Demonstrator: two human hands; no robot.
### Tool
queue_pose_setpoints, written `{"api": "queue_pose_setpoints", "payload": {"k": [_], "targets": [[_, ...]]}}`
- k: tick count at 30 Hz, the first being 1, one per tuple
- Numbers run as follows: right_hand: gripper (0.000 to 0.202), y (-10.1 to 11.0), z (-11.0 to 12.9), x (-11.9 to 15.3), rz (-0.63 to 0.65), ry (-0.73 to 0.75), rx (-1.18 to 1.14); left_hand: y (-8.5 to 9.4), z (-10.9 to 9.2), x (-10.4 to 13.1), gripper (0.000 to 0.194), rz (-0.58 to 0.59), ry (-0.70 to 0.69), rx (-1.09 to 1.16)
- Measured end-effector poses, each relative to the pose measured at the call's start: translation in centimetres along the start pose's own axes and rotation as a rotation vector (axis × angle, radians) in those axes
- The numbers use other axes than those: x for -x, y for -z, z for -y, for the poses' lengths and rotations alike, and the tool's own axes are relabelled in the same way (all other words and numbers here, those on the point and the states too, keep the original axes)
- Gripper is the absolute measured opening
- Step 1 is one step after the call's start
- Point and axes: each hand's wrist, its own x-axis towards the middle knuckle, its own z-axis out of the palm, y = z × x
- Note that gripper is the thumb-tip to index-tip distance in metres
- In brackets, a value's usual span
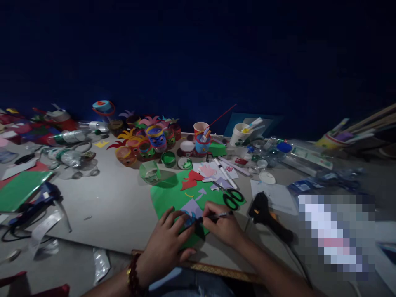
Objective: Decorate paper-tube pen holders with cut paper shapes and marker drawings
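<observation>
A dark blue wall (198, 53) filled the upper part of the view, and below it ran a pale table (105, 198) crowded with craft things. Near the table's front edge lay a large green sheet (167, 196). The left hand (168, 237) reached over that sheet from the front, its grip spread, fingers slightly apart and resting on the paper there. Beside it the right hand (222, 227) had its grip closed, thumb and fingers pinching a dark pen. To the right of the sheet a black glue gun (269, 216) lay on its side, its cable trailing forward. Toward the back left stood a cluster of decorated cups, among them a blue cup (157, 139) with a face, and a green plastic cup (150, 173) sat just in front of them. Black-handled scissors (232, 195) lay at the right edge of the green sheet. On the sheet, partly under the left fingers, was a lilac paper (193, 206) with a blue shape (187, 217) on it, cut or drawn, I could not tell which. The pen (221, 215) slanted low over the lilac paper's near side, its tip too dim to make out. Beyond lay a red cutout (192, 178), then a small lilac arrow (201, 194) and a thin yellow strip (189, 195)
</observation>
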Motion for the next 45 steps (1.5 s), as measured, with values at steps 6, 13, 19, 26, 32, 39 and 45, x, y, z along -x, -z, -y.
{"api": "queue_pose_setpoints", "payload": {"k": [6, 13, 19, 26, 32, 39, 45], "targets": [[0.011, -0.13, -0.47, 0.00, -0.008, 0.008, -0.027, 0.17, 0.13, -0.06, 0.055, -0.002, -0.019, -0.008], [0.012, -0.02, -0.48, -0.17, -0.010, 0.013, -0.041, 0.07, 0.15, 0.01, 0.055, -0.038, -0.033, -0.026], [0.012, 0.06, -0.41, -0.12, -0.013, 0.012, -0.052, 0.21, 0.01, -0.05, 0.057, -0.021, -0.021, -0.023], [0.012, 0.27, -0.06, -0.24, -0.029, 0.008, -0.054, 0.17, 0.01, -0.01, 0.059, 0.004, -0.013, -0.031], [0.012, 0.46, 0.02, -0.36, -0.045, 0.006, -0.067, 0.09, 0.01, -0.08, 0.061, -0.015, -0.012, -0.024], [0.013, 0.38, -0.20, -0.36, -0.059, -0.001, -0.081, 0.19, -0.06, -0.22, 0.058, -0.024, -0.017, -0.033], [0.013, 0.46, -0.37, -0.32, -0.063, -0.004, -0.084, 0.20, -0.07, -0.19, 0.059, -0.028, -0.018, -0.027]]}}
